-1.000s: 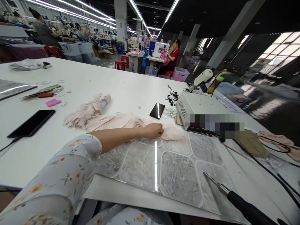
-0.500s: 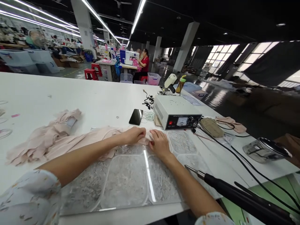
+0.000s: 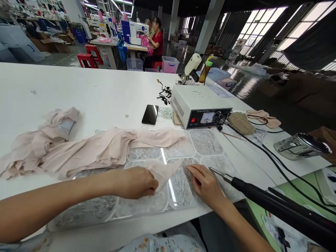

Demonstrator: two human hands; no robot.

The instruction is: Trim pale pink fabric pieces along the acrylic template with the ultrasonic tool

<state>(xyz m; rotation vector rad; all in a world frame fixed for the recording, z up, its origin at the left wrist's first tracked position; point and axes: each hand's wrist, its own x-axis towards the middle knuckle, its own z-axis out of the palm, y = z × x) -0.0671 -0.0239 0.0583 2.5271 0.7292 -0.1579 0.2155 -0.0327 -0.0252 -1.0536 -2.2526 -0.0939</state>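
My left hand is closed on a small pale pink fabric piece over the clear-covered, marble-patterned mat. To its right, my right hand rests low over the mat, fingers bent and together; whether they hold anything is hidden. Just right of those fingers is the metal tip of a black pen-like tool. Behind both hands, a long heap of pale pink fabric stretches across the mat and onto the table's left side.
A grey control box stands behind the mat, with a black phone to its left. Cables and a glass jar are at the right. On the white table also stands a bottle. A person in red sits at a sewing machine.
Both hands have come nearer the table's front edge and moved apart. A small fabric piece now lies apart from the heap, in my left hand. The view has tilted down.
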